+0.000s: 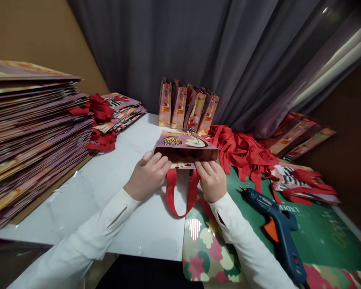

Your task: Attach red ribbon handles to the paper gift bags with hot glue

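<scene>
A printed paper gift bag (pixel 186 143) lies on its side on the table, its mouth facing me. My left hand (pixel 150 174) grips the near rim at the left, fingers curled over the edge. At the right of the same rim, my right hand (pixel 212 178) presses its fingers together on the paper. Between the two hands a red ribbon handle (pixel 180 212) loops down from the rim toward me. Both thumbs are partly hidden. A blue glue gun (pixel 273 212) with an orange trigger lies to the right of my right forearm.
Tall stacks of flat printed bags (pixel 39 140) stand at left, with red ribbons (pixel 100 108) beside them. Several upright bags (pixel 180 104) line the back by the grey curtain (pixel 156 48). A red ribbon heap (pixel 240 150) covers part of the green mat (pixel 313 228).
</scene>
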{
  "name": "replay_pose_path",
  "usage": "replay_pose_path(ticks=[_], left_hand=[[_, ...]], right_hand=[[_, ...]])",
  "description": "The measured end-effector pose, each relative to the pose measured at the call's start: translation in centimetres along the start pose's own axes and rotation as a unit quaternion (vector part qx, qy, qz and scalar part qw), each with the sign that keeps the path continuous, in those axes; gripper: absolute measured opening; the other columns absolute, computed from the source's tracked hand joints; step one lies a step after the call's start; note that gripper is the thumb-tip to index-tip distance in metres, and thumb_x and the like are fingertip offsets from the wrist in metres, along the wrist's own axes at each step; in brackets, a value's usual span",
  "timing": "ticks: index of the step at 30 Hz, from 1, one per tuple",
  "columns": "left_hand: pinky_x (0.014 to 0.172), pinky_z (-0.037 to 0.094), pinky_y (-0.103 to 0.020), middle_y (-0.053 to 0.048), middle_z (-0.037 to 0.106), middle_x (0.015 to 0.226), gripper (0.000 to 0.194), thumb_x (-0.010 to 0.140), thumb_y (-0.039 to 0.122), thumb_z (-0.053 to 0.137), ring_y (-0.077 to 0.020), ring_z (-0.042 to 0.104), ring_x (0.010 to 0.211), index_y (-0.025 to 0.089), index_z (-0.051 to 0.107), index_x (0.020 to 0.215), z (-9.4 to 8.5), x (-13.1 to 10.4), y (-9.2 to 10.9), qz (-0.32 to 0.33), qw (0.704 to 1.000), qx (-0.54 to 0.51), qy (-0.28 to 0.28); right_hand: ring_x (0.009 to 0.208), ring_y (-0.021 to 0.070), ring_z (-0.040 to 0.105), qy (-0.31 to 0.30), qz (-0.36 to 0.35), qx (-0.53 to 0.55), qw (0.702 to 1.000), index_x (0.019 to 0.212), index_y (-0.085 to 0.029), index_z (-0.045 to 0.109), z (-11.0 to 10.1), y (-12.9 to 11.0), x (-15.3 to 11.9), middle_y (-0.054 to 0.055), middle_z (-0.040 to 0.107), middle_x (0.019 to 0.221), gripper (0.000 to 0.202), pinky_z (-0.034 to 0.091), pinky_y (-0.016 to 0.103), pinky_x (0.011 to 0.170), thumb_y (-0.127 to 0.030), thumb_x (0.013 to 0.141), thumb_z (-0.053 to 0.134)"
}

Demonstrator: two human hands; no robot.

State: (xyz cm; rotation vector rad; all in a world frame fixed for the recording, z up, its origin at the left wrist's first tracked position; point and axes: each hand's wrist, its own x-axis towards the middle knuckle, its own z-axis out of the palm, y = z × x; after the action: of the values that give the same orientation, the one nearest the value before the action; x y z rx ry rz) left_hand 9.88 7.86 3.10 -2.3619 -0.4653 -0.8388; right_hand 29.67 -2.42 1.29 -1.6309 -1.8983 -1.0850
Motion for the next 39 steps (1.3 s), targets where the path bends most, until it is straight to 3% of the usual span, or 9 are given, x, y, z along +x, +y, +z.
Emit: replay_pose_path(ticks=[4, 8, 14, 19, 27, 34, 39], left_hand=[[0.077, 0.035, -0.035, -0.004, 0.064, 0.082, 0.025, 0.091, 0.008, 0.044, -0.0198, 0.055, 0.079, 0.014, 0.066, 0.102, -0.1, 0.7, 2.4, 0.01, 1.0, -0.015, 0.004], [0.075, 0.039, -0.033, -0.003, 0.06, 0.069, 0.023, 0.093, 0.008, 0.044, -0.0174, 0.052, 0.067, 0.012, 0.067, 0.088, 0.5, 0.5, 3.2, 0.044, 0.997, -0.049, 0.036], [0.054, 0.029, -0.034, -0.002, 0.06, 0.067, 0.021, 0.092, 0.011, 0.048, -0.0184, 0.05, 0.062, 0.016, 0.066, 0.082, 0.4, -0.1, 2.6, 0.039, 0.996, -0.073, 0.033], [0.056, 0.034, -0.033, -0.002, 0.063, 0.067, 0.018, 0.091, 0.012, 0.051, -0.0168, 0.052, 0.061, 0.015, 0.067, 0.087, 0.0, -0.1, 1.8, 0.051, 0.994, -0.084, 0.046], [0.061, 0.048, -0.03, -0.004, 0.072, 0.077, 0.024, 0.092, 0.005, 0.044, -0.0147, 0.063, 0.066, 0.012, 0.068, 0.091, 0.8, -1.2, -2.0, 0.121, 0.981, -0.129, 0.075], [0.057, 0.049, -0.03, -0.002, 0.073, 0.075, 0.018, 0.092, 0.011, 0.049, -0.0139, 0.063, 0.06, 0.013, 0.067, 0.088, 0.6, -1.2, -2.0, 0.094, 0.977, -0.146, 0.122], [0.066, 0.051, -0.029, -0.001, 0.075, 0.083, 0.021, 0.091, 0.008, 0.049, -0.0132, 0.067, 0.07, 0.014, 0.068, 0.094, 0.5, -1.2, -2.3, 0.121, 0.976, -0.144, 0.105]], right_hand=[[0.103, 0.023, 0.051, 0.015, -0.016, 0.05, 0.999, 0.104, -0.013, 0.068, -0.2, -1.0, 0.2, 0.012, 0.069, 0.107, 0.028, 0.038, 0.037, 0.092, -0.014, 0.094, 0.042], [0.094, 0.0196, 0.055, -0.008, -0.021, 0.07, 0.997, 0.108, -0.012, 0.066, -0.1, -2.4, 0.0, 0.01, 0.07, 0.101, 0.027, 0.036, 0.036, 0.098, -0.015, 0.096, 0.042], [0.066, 0.0173, 0.049, -0.002, -0.015, 0.049, 0.999, 0.087, -0.013, 0.066, 0.0, -3.5, -0.1, 0.004, 0.063, 0.068, 0.025, 0.04, 0.033, 0.078, -0.012, 0.095, 0.043], [0.062, 0.0148, 0.05, 0.023, -0.032, 0.034, 0.999, 0.091, -0.014, 0.067, 0.0, -2.9, -0.2, 0.003, 0.066, 0.069, 0.022, 0.038, 0.032, 0.07, -0.013, 0.095, 0.046], [0.081, 0.0143, 0.064, 0.003, -0.061, 0.054, 0.997, 0.102, -0.011, 0.067, 0.0, 0.4, -0.3, 0.007, 0.073, 0.084, 0.032, 0.043, 0.03, 0.094, -0.008, 0.097, 0.036], [0.061, 0.0118, 0.059, 0.042, -0.054, 0.048, 0.996, 0.093, -0.011, 0.068, -0.4, 0.4, -0.4, 0.002, 0.066, 0.063, 0.025, 0.045, 0.031, 0.098, -0.005, 0.093, 0.044], [0.074, 0.0126, 0.064, 0.044, -0.101, 0.053, 0.992, 0.101, -0.011, 0.067, -0.6, 1.1, -0.5, 0.006, 0.073, 0.08, 0.028, 0.043, 0.034, 0.104, -0.002, 0.091, 0.042]])
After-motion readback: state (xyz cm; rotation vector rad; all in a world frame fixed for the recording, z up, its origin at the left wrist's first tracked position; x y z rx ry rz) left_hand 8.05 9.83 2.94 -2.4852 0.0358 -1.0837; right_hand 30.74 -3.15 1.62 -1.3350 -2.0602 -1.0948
